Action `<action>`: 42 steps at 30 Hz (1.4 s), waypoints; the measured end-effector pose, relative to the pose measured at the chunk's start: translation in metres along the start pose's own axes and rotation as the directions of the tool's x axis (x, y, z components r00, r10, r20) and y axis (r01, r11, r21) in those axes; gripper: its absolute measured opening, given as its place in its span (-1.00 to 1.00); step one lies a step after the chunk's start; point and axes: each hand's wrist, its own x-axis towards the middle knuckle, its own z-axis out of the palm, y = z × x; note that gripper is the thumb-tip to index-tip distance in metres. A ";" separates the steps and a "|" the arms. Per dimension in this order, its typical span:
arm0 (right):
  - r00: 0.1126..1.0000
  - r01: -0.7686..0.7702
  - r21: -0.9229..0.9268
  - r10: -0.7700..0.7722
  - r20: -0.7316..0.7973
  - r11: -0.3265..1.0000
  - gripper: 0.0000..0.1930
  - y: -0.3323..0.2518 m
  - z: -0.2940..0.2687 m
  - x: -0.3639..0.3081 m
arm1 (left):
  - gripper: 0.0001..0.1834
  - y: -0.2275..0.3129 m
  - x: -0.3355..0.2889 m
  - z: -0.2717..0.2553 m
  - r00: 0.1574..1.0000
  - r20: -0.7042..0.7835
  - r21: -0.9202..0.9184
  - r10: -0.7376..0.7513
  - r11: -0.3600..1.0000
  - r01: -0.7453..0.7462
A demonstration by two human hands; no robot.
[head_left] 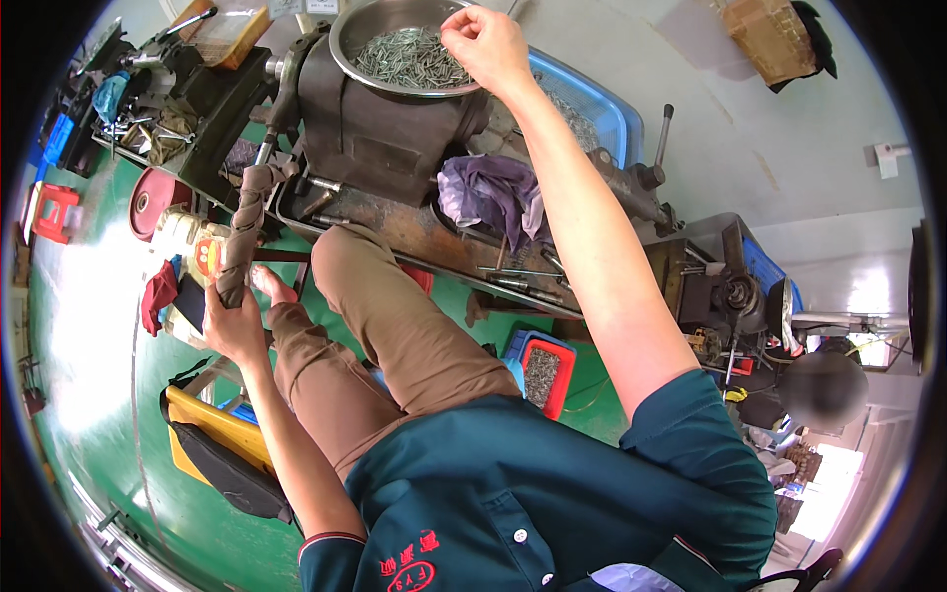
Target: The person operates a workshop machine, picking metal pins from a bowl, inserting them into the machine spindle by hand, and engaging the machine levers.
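Observation:
My left hand [235,324] is closed round the lower end of a long lever [247,232] wrapped in brown cloth strips, left of the machine. Over the right rim of a steel bowl [345,59], my right hand [483,47] has thumb and fingertips pinched together; whatever lies between them is too small to make out. The bowl holds a heap of small metal pins [414,59] and rests on top of a dark grey machine housing [360,133]. A bundled purple cloth [490,197] hangs on the machine's front, below my right forearm.
A blue plastic basket [626,109] with metal parts stands behind the machine. Tools lie on its oily bed [395,247]. Under it sits a red bin [562,380] of small parts. At left are a tool-covered bench [212,148], a red stool [59,212] and a yellow seat [197,419].

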 end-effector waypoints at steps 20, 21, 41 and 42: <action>0.998 0.058 0.006 -0.058 -0.016 0.998 -0.86 0.003 0.000 -0.001 | -0.68 -0.002 0.002 0.002 0.999 -0.033 -0.015 0.034 0.999 -0.034; 0.999 0.046 -0.009 -0.046 -0.002 0.999 -0.85 0.002 0.001 0.000 | -0.67 -0.001 0.001 0.000 1.000 -0.019 -0.003 0.016 1.000 -0.016; 0.994 0.004 -0.095 0.006 0.106 0.995 -0.78 0.005 0.000 0.001 | -0.67 0.002 0.001 -0.003 1.000 0.011 0.048 -0.006 0.999 0.006; 0.995 0.023 -0.115 -0.011 0.098 0.993 -0.78 0.005 -0.001 0.001 | -0.67 0.001 0.001 -0.002 1.000 0.007 0.056 -0.002 0.998 0.001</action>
